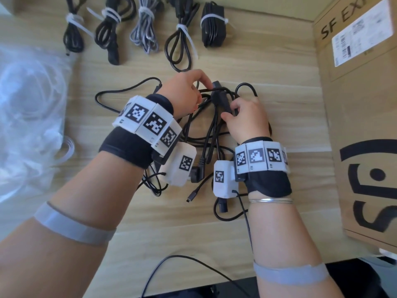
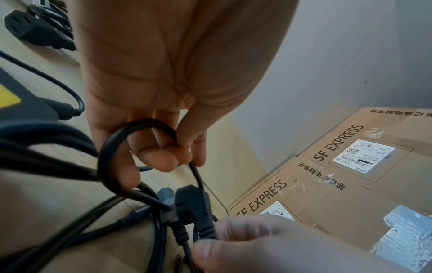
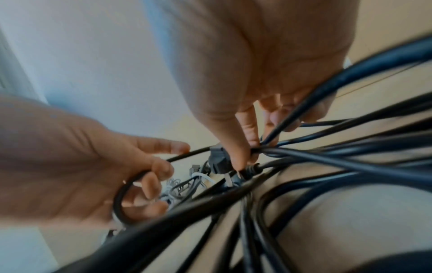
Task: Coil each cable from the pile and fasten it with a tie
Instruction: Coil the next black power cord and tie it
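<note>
Your two hands work the tangled pile of black cables [image 1: 206, 130] at the centre of the wooden table [image 1: 268, 117]. Your left hand [image 1: 184, 93], at about 11 o'clock of the pile, has its fingers curled round a loop of one black cable [image 2: 131, 140], thumb and forefinger pinching it. Your right hand [image 1: 245, 119], at about 2 o'clock, pinches the same knot of cords just behind a black plug [image 2: 194, 206], which lies between your two hands.

The cable you hold is not yet free; several cords cross over it where your right fingers [image 3: 236, 147] close. Pull hard from here and, by the look of it, the crossing strands would tighten into a knot or drag the whole pile with them. The heavy plug could also snag on a neighbouring loop.

At 12 o'clock, along the far edge of the table, five bundles [image 1: 182, 39] lie coiled, each cinched with a white tie [image 1: 212, 18]. At 9 o'clock sits a clear plastic bag [image 1: 28, 93], what it holds too blurred to tell. At 3 o'clock stands a cardboard box [image 1: 361, 125], close beside the pile.
</note>
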Available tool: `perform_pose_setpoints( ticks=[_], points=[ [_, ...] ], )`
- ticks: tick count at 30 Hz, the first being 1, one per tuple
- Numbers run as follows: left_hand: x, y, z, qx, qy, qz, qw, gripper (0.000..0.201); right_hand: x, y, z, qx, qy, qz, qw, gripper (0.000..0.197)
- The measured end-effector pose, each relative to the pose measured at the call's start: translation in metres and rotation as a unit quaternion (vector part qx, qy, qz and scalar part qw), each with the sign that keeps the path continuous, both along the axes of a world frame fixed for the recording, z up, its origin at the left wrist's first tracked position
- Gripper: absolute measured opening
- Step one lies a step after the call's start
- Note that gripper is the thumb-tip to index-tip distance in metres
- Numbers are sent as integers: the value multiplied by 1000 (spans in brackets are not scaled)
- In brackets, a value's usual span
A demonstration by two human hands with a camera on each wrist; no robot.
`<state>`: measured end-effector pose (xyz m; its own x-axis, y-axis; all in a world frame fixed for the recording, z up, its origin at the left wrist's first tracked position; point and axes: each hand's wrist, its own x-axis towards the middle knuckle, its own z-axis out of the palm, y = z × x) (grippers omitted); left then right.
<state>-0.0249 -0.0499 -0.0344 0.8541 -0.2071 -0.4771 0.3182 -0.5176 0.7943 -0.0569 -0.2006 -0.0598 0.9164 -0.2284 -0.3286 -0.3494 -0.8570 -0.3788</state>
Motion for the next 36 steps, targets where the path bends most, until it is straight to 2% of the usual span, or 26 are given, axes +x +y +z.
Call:
perform_pose_setpoints(
  ticks=[6,10,14,16,18,22,25,27,29,31,34,36],
  points=[
    [3,2,-3,5,-4,8,1000,43,-7,-4,13,33,-8,30,999,23],
    [1,3,-3,1,-27,17,999,38,-11,-4,26,131,-75,35,988,19],
    [-2,4,3,34,-77,-30,996,30,-14,0,46,254,-147,-32,955,9],
    [-3,4,5,33,-91,-58,994,39,-14,2,51,326,-176,-66,926,10],
    [-4,4,9,21,-108,-78,991,50,-14,4,53,356,-202,-81,909,15],
    [-6,0,15,-49,-90,-103,989,65,-14,13,50,348,-217,-53,911,14],
    [-7,-2,19,-109,-78,-108,985,71,-16,19,46,368,-236,-69,897,37],
    [-8,-4,21,-119,-89,-105,983,63,-16,25,44,386,-231,-78,890,43],
    [-8,-7,20,-125,-93,-80,985,55,-15,31,42,373,-217,-76,899,27],
    [-6,-8,19,-101,-106,-57,988,53,-12,37,40,328,-200,-56,922,16],
    [-3,-3,17,-68,-130,-29,989,24,-9,41,40,331,-157,-8,930,17],
    [0,1,16,-70,-130,-18,989,22,-7,37,40,343,-131,30,930,19]
  ],
)
